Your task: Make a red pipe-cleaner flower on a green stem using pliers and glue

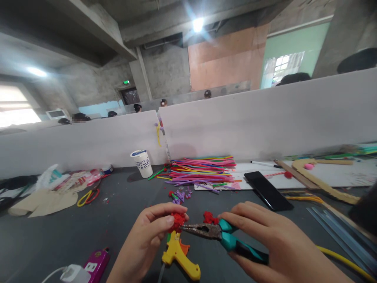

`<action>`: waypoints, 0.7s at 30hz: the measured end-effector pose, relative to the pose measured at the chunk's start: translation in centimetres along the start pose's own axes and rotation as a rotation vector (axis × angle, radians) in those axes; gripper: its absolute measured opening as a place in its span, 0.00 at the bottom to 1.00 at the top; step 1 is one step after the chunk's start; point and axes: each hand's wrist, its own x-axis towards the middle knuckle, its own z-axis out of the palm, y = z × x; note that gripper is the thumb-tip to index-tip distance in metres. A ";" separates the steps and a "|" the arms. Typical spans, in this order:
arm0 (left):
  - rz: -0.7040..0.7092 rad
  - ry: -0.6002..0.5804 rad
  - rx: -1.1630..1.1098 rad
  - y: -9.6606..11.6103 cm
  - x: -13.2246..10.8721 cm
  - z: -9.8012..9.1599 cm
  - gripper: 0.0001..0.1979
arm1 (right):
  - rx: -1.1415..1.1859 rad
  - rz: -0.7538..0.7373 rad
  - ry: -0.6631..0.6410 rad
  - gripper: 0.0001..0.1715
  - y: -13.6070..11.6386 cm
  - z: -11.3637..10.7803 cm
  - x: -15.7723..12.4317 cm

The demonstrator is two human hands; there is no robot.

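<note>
Between the fingers and thumb of my left hand (150, 232) is a small red fuzzy piece (178, 222), closely gripped. My right hand (265, 236) is wrapped round the teal and black handles of needle-nose pliers (206, 231). The tips of the pliers touch the red piece from the right; whether the jaws are clamped on it I cannot tell. Just behind the pliers lies another red fuzzy piece (209, 217). Below my hands a yellow glue gun (181, 257) with an orange trigger rests on the dark table.
Colourful pipe cleaners (200, 171) lie in a bundle by the white partition (265, 122). A white cup (142, 164), purple bits (182, 195), a black phone (266, 190), scissors (88, 197), a purple power strip (98, 265) and clear glue sticks (341, 234) are around. People's heads show beyond the partition.
</note>
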 end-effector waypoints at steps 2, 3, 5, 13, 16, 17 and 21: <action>0.008 0.003 0.010 0.1 0.1 0.1 0.08 | -0.046 -0.020 0.034 0.14 0.1 0.1 -0.1; 0.019 0.014 0.016 0.1 0.1 0.2 0.08 | -0.083 -0.038 0.067 0.16 0.2 0.1 -0.2; 0.053 0.057 0.015 0.1 0.2 0.3 0.08 | -0.180 -0.087 0.143 0.21 0.4 0.3 -0.5; 0.139 0.124 -0.017 0.0 0.6 0.1 0.08 | -0.103 0.002 0.195 0.21 0.5 0.6 -1.0; 0.148 0.111 0.013 -0.1 0.4 0.3 0.09 | -0.020 0.048 0.157 0.19 0.1 0.7 -0.8; 0.154 0.115 0.031 -0.1 0.3 0.4 0.09 | -0.025 0.057 0.153 0.19 0.1 0.8 -0.8; 0.227 0.172 0.136 -0.4 0.1 0.7 0.09 | -0.081 0.098 0.113 0.20 0.3 1.0 -0.9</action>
